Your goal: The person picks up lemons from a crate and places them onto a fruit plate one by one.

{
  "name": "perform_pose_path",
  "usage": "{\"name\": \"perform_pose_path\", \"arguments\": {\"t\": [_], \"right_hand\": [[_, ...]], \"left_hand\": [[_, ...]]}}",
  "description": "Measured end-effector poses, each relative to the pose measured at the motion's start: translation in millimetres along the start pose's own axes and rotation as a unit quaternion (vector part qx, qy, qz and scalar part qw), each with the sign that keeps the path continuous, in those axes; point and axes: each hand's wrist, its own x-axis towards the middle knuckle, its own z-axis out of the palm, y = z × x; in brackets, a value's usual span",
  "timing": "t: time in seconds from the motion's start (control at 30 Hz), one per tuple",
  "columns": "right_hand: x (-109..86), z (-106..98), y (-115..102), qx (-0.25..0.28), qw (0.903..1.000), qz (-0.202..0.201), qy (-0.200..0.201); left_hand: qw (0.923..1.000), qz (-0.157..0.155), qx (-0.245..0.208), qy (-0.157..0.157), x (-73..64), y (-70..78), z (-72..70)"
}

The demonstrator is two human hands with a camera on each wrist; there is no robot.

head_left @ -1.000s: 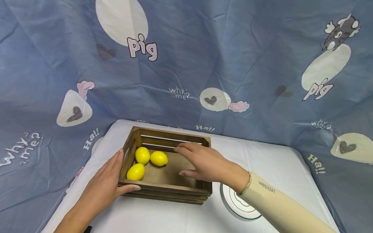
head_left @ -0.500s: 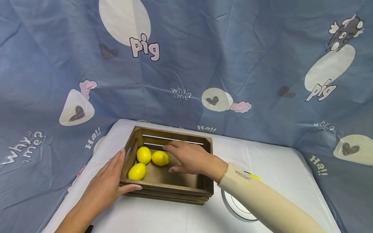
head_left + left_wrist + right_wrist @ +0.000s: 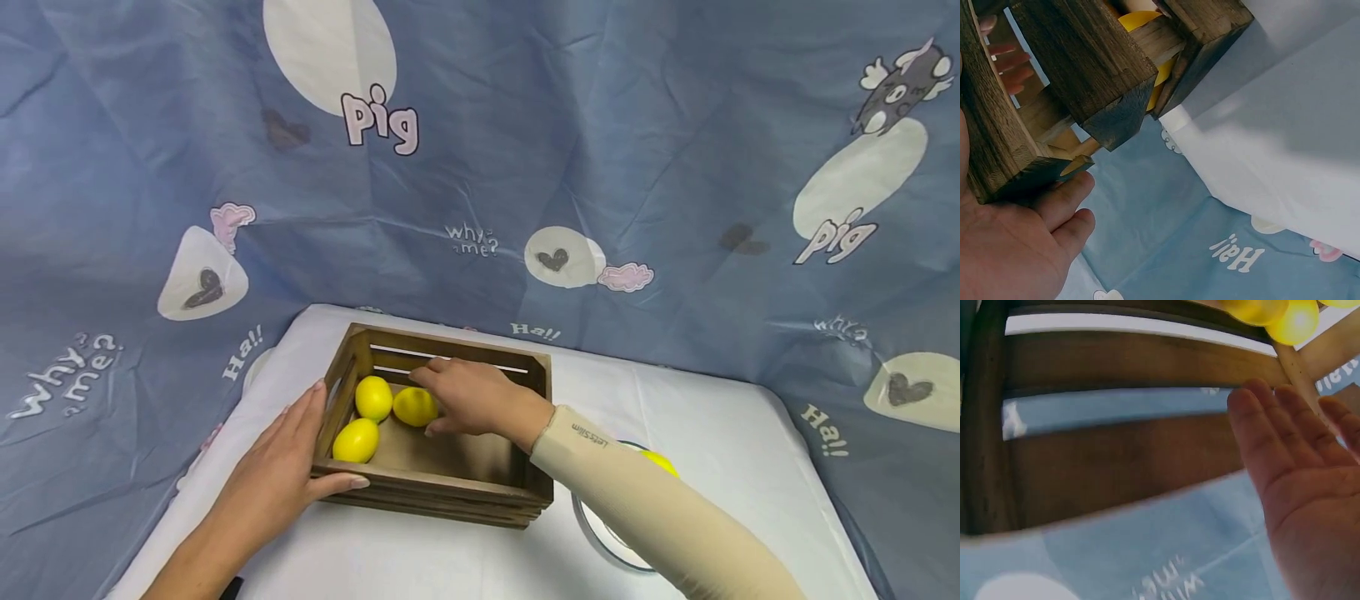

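Note:
A brown slatted wooden crate [image 3: 450, 483] holds three yellow lemons: one at the back left [image 3: 373, 397], one at the front left [image 3: 356, 441] and one further right [image 3: 415, 406]. My left hand [image 3: 266, 467] rests on the crate's front left corner, its fingers straight along the left side and its thumb at the front rim. Inside the crate my right hand [image 3: 476, 398] reaches left, fingertips close to the rightmost lemon; contact cannot be made out. The right wrist view shows that hand's fingers [image 3: 1260, 434] extended, with no lemon in the palm.
Right of the crate lies a round white plate [image 3: 592, 525] with a dark rim, partly hidden by the right sleeve [image 3: 645, 500]. A yellow lemon-like thing [image 3: 662, 462] shows there behind the sleeve. A blue printed cloth [image 3: 480, 167] hangs behind the white table [image 3: 420, 558].
My right hand has moved left inside the crate, closer to the rightmost lemon. The sleeve has shifted with it, uncovering the yellow thing by the plate. The left hand stays at the corner.

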Motion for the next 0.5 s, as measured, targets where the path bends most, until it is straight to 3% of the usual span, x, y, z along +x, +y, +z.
{"name": "perform_pose_path", "arguments": {"t": [0.27, 0.5], "right_hand": [[16.2, 9, -2, 0.002, 0.9999, 0.000, -0.014], [29.1, 15, -7, 0.005, 0.9986, 0.025, -0.047]], "left_hand": [[0.9999, 0.010, 0.001, 0.006, -0.3, 0.3, -0.2], [1.0000, 0.008, 0.002, 0.001, 0.2, -1.0, 1.3]]}}
